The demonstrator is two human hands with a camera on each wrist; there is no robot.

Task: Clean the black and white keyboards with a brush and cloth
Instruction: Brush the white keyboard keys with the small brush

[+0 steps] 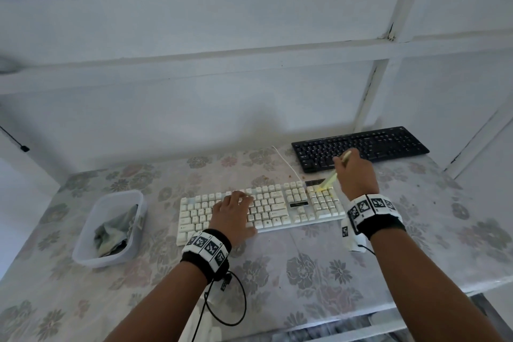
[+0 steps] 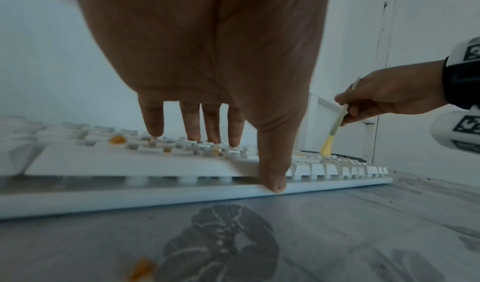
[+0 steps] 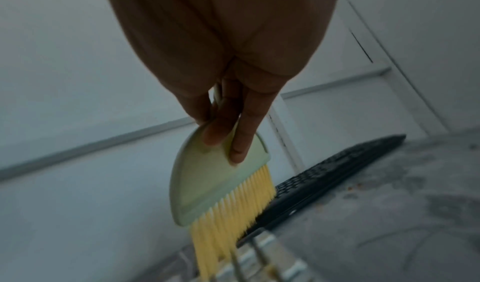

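Note:
A white keyboard [image 1: 277, 208] lies on the table in front of me, with crumbs between its keys [image 2: 118, 139]. My left hand [image 1: 231, 212] rests flat on its left half, fingers straight on the keys and thumb [image 2: 272, 169] on the front edge. My right hand [image 1: 356, 172] grips a pale green brush [image 3: 215, 175] with yellow bristles [image 3: 228, 220]. The bristle tips touch the keys at the keyboard's far right corner [image 1: 322, 189]. A black keyboard [image 1: 361, 147] lies behind, at the back right. A grey cloth [image 1: 113, 230] sits crumpled in a tub.
The clear plastic tub [image 1: 88, 241] stands left of the white keyboard. The table wears a floral plastic cover [image 1: 305, 272]. A white cable [image 1: 286, 161] runs back from the white keyboard. Crumbs [image 1: 290, 175] lie near the black keyboard. A white wall stands close behind.

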